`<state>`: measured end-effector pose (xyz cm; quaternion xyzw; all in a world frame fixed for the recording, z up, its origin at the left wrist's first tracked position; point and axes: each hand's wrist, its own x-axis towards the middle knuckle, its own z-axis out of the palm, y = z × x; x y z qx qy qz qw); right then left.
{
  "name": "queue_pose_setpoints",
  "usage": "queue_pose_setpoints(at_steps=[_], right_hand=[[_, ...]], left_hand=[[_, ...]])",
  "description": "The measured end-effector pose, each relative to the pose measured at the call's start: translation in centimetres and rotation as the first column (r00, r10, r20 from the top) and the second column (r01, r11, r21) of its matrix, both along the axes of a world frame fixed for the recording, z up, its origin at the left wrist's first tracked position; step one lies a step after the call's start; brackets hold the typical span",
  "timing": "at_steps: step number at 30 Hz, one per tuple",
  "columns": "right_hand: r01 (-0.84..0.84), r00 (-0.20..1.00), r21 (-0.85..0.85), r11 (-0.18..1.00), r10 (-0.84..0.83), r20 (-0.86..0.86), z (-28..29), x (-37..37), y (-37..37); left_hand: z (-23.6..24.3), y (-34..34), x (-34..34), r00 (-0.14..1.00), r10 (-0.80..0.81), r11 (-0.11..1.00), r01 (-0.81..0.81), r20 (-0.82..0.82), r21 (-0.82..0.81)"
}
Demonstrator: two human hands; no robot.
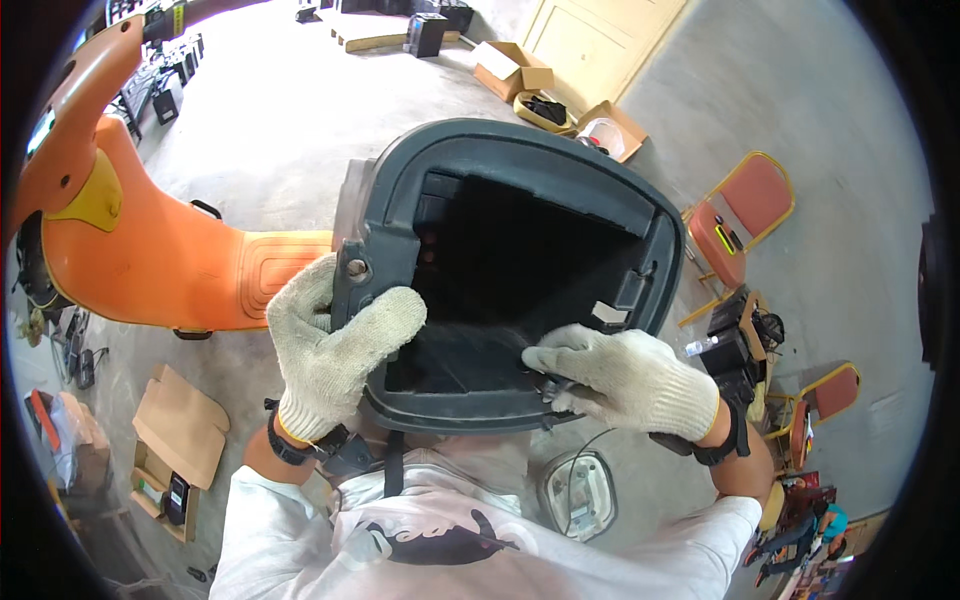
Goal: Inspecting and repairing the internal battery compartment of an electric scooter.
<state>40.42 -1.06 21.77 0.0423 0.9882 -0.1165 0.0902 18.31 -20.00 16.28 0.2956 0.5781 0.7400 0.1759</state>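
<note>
A dark grey open plastic storage compartment [505, 133] adjoins the rear of an orange scooter [180, 245], right in front of me. Its deep black interior is too dark to make out. My left hand [345, 335], in a white knitted glove, is closed on the compartment's left rim, thumb on top and fingers at its outer side. My right hand [630, 375], gloved alike, is at the near right rim. Its fingers and thumb close around a small dark part there, mostly hidden by the glove.
A pale oval shell [580, 495] with a cable lies on the floor below. Cardboard boxes stand at lower left [180, 430] and beside the far door [510, 70]. Red chairs [745, 200] line the right wall. A person in a blue top [830, 522] is at far lower right.
</note>
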Motion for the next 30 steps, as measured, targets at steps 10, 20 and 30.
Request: queue_pose_setpoints(at_steps=[10,20,30], right_hand=[[-0.069,0.973,0.225,0.972,0.015,0.232,-2.3,-1.6,-1.4],[0.008,0.996,0.119,0.993,-0.019,0.091,-2.8,-0.8,-2.4],[0.512,0.117,-0.613,0.602,-0.756,-0.644,-5.0,3.8,1.6]], left_hand=[[0.1,-0.7,0.4,0.979,-0.09,0.991,0.069,-0.183,-0.119],[0.5,-0.3,0.6,0.993,-0.051,0.998,0.046,-0.108,-0.043],[0.5,0.1,-1.7,0.997,0.056,0.993,-0.05,-0.052,0.107]])
